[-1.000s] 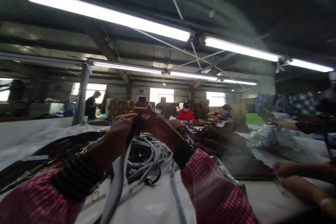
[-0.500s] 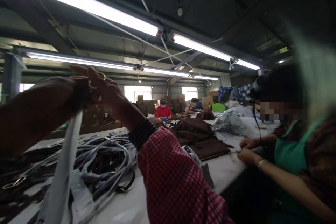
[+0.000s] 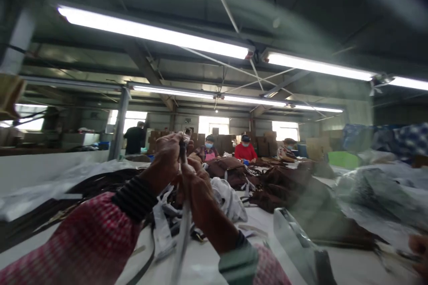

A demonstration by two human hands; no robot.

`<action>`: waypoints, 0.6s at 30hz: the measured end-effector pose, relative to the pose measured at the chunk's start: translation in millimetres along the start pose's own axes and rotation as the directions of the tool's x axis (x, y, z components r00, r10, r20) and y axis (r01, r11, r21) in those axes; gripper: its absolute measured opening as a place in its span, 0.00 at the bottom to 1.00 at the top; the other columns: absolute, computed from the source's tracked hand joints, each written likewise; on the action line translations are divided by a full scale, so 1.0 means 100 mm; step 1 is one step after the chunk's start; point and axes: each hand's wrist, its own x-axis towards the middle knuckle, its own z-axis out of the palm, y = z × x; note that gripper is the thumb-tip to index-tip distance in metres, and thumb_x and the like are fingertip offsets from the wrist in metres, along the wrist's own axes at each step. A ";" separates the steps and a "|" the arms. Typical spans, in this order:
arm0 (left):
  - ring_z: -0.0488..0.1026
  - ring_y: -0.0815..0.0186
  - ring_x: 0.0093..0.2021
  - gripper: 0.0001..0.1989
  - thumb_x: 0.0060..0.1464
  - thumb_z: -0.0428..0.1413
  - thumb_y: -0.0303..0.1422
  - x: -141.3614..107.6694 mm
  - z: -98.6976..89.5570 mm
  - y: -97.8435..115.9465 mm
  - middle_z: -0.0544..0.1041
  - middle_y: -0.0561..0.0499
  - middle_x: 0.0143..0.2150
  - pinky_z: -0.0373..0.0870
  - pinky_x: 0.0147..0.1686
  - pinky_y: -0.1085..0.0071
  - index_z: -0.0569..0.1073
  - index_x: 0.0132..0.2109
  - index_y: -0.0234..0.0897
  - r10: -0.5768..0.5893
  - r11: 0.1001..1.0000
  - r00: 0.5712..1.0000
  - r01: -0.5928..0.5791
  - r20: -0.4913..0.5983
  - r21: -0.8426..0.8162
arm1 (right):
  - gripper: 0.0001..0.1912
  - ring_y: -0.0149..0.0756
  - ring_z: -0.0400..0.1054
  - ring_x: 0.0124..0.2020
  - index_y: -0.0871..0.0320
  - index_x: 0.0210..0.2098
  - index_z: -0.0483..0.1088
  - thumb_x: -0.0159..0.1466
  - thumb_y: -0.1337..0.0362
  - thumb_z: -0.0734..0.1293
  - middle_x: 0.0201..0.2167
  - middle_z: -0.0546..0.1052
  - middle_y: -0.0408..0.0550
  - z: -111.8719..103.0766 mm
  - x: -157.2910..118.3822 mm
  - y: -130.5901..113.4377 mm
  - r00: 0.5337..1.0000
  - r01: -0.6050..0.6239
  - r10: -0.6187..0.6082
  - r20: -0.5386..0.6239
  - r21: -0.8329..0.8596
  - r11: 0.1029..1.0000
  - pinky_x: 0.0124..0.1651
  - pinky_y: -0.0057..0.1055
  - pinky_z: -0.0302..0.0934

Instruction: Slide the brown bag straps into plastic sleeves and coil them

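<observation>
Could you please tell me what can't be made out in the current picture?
All in the head view:
- Left grip and right grip: far fingertips, hidden behind the hands and strap.
- Strap: lower end, cut off by the bottom edge.
- Co-worker's hand: cut off by the right edge, blurred.
- Blue thing before the person in red: too small.

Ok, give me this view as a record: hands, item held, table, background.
left hand: closed around the upper part of a pale strap
right hand: on the same strap, lower down
item held: pale strap, hanging below both hands; metal fitting at its top
table: white table with dark straps to the left, brown fabric items and clear plastic to the right
background: person in red among other seated people, stacked boxes
unclear: exact fitting type, too small
</observation>
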 end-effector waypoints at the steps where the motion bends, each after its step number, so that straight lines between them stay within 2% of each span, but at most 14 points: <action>1: 0.79 0.59 0.27 0.09 0.51 0.62 0.37 0.01 -0.02 -0.01 0.79 0.49 0.24 0.72 0.23 0.70 0.76 0.32 0.36 -0.014 1.000 1.000 0.014 -0.005 0.015 | 0.27 0.22 0.51 0.13 0.57 0.47 0.69 0.60 0.44 0.73 0.19 0.69 0.34 -0.06 -0.01 0.02 1.000 0.002 -0.002 0.000 -0.006 1.000 0.15 0.20 0.46; 3: 0.79 0.58 0.26 0.14 0.51 0.63 0.43 0.02 -0.09 -0.01 0.80 0.48 0.25 0.72 0.23 0.69 0.77 0.34 0.34 -0.047 0.998 0.999 0.047 0.005 0.038 | 0.25 0.21 0.46 0.12 0.58 0.39 0.70 0.59 0.42 0.73 0.17 0.68 0.35 -0.17 -0.02 0.03 1.000 -0.013 0.013 0.002 -0.046 0.999 0.14 0.21 0.39; 6: 0.77 0.60 0.25 0.19 0.45 0.68 0.45 0.01 -0.19 0.02 0.81 0.48 0.27 0.71 0.23 0.69 0.78 0.38 0.34 -0.048 0.989 0.994 0.033 0.097 0.146 | 0.26 0.20 0.44 0.12 0.60 0.36 0.72 0.59 0.41 0.72 0.15 0.67 0.35 -0.28 -0.04 0.04 0.998 -0.062 0.064 0.023 -0.101 0.993 0.14 0.22 0.35; 10: 0.76 0.64 0.27 0.18 0.34 0.72 0.33 -0.02 -0.26 0.03 0.82 0.48 0.29 0.68 0.25 0.71 0.80 0.36 0.32 -0.018 0.971 0.978 -0.033 0.208 0.238 | 0.27 0.22 0.49 0.13 0.61 0.39 0.75 0.62 0.40 0.70 0.17 0.71 0.39 -0.31 -0.08 0.10 0.997 -0.062 0.066 0.027 -0.147 0.987 0.16 0.24 0.38; 14: 0.74 0.65 0.26 0.13 0.36 0.72 0.32 -0.07 -0.28 0.00 0.81 0.48 0.28 0.67 0.26 0.71 0.82 0.32 0.32 0.019 0.972 0.962 -0.082 0.272 0.220 | 0.26 0.25 0.55 0.15 0.61 0.41 0.76 0.64 0.42 0.69 0.22 0.76 0.45 -0.25 -0.06 0.15 1.000 -0.015 0.019 0.020 -0.155 0.988 0.19 0.26 0.43; 18: 0.72 0.67 0.24 0.12 0.38 0.71 0.32 -0.10 -0.35 -0.07 0.80 0.49 0.26 0.65 0.25 0.72 0.82 0.32 0.32 0.048 0.967 0.947 -0.124 0.316 0.224 | 0.25 0.26 0.56 0.16 0.61 0.37 0.75 0.62 0.42 0.70 0.20 0.74 0.42 -0.18 -0.02 0.15 1.000 0.001 -0.003 -0.012 -0.132 0.991 0.20 0.26 0.45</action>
